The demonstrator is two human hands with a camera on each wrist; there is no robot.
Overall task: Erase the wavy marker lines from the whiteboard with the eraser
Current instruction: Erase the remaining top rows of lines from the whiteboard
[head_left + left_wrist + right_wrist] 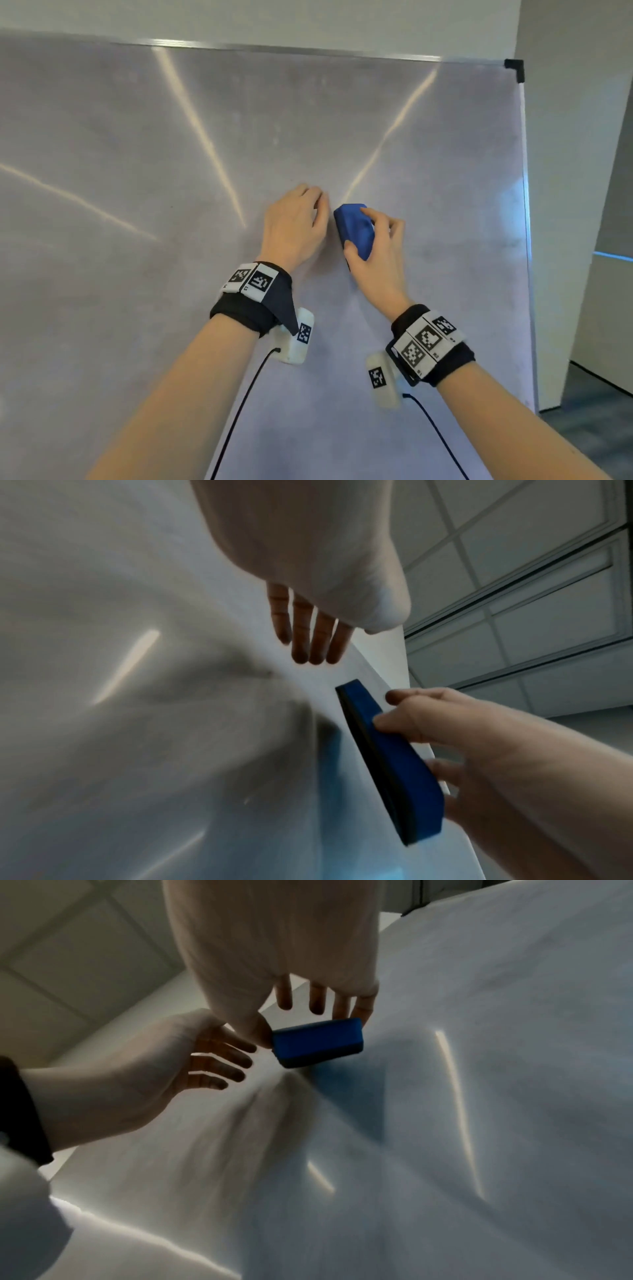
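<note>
eraser (pixel 354 229): blue block with dark felt face, set against the whiteboard (pixel 137 144), toward its right half
right hand (pixel 376 253): thumb and fingers curled round the eraser
left hand (pixel 293 226): just left of the eraser, fingers loose, holding nothing
whiteboard: grey, glare streaks; black corner cap (pixel 514 68) at top right

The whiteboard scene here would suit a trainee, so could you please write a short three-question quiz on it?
1. True or false: the right hand grips the blue eraser.
2. Which describes the left hand? A. it holds a marker; B. it holds nothing, beside the eraser; C. it is out of view.
3. Are any wavy marker lines visible on the whiteboard in the head view?

Key: 1 true; 2 B; 3 none visible, only light streaks and faint smudges.
</note>
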